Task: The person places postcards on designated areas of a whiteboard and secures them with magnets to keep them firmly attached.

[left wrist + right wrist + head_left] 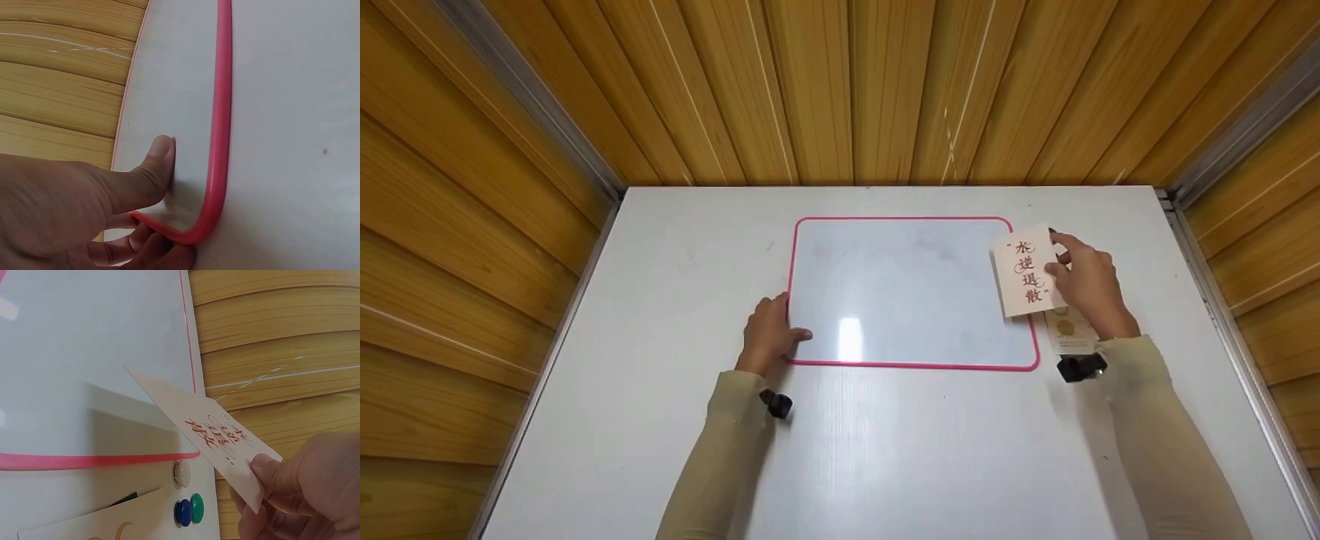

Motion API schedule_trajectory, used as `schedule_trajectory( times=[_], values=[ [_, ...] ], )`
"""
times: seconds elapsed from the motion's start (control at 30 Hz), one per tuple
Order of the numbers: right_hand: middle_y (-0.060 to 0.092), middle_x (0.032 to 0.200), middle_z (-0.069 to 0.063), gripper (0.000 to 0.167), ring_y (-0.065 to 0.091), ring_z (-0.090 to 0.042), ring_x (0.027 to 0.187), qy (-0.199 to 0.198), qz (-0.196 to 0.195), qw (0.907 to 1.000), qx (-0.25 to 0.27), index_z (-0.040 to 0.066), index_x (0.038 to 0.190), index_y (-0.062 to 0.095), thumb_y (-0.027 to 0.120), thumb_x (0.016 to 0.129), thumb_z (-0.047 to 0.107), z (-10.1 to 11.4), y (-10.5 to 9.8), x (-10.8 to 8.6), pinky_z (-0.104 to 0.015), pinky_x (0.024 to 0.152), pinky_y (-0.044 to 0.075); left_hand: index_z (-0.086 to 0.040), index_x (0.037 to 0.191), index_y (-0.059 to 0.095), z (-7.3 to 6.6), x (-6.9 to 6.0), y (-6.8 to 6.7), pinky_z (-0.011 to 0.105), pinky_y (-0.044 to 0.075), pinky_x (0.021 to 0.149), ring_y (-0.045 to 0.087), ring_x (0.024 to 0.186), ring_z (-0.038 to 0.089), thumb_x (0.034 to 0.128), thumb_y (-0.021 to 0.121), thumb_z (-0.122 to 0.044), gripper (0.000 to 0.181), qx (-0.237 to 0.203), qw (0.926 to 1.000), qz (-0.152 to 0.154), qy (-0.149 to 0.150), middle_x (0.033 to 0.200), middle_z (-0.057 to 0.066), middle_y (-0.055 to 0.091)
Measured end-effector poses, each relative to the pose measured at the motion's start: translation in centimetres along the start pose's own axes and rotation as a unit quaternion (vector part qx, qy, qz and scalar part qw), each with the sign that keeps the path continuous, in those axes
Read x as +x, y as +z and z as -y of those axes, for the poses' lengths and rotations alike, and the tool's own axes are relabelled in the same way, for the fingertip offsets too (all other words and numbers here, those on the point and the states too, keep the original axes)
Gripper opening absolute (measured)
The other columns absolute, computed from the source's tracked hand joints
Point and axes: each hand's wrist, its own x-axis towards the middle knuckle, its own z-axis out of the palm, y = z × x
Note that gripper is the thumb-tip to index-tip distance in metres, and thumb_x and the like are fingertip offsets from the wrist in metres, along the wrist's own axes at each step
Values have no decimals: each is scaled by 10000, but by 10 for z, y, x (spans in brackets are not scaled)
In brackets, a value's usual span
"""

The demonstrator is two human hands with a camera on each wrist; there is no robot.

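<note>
- The card (1026, 271), pale with red characters, is in the right hand (1091, 285), raised and tilted over the right edge of the board.
- The right fingers are clamped on the card by one edge: the thumb lies on the printed face, the others go behind it. Most of the card sticks out from the fingertips, toward the board.
- The card casts a shadow (118, 422) on the board beneath it.
- The board (907, 292), white with a pink rim, lies flat on the surface (885, 450).
- The left hand (769, 330) holds the board at its near left corner. Its thumb reaches over the white face, while the other fingers curl at and below the rim, so the corner sits between them.
- A second card (1071, 336) lies just beside the board's right edge, partly hidden by the right hand.
- Near it are a white magnet (182, 473), a blue magnet (183, 513) and a green magnet (196, 508); blue and green are side by side.
- Both sleeves (1155, 427) are beige.
- Wood-look walls (810, 97) edge the surface.
</note>
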Motion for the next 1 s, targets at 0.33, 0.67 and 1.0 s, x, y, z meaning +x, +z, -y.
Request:
schedule_trajectory(
  times=[0.33, 0.67, 1.0],
  values=[
    [603, 1232, -338, 548, 582, -403, 972, 103, 183, 9997, 141, 7, 1540, 417, 593, 1024, 58, 7, 11, 6, -479, 766, 458, -1, 1420, 575, 0, 0, 0, 511, 514, 926, 618, 1037, 332, 766, 924, -175, 762, -1, 10000, -21, 14, 1136, 188, 637],
    [602, 1220, -311, 557, 586, -428, 1077, 97, 297, 9991, 302, 32, 1558, 402, 587, 1033, 66, 13, 20, 11, -529, 871, 484, 2, 1401, 585, -1, -1, 0, 514, 515, 907, 620, 1019, 332, 765, 924, -179, 742, 61, 10000, -23, 46, 1116, 182, 637],
    [620, 1205, -306, 543, 612, -408, 978, 13, 333, 9989, 334, 35, 1545, 429, 594, 1029, 72, 13, 31, 17, -460, 760, 491, 1, 1401, 588, -2, 1, 1, 513, 524, 891, 629, 1004, 335, 752, 934, -196, 761, 187, 9998, -74, 55, 1106, 188, 643]
  ],
)
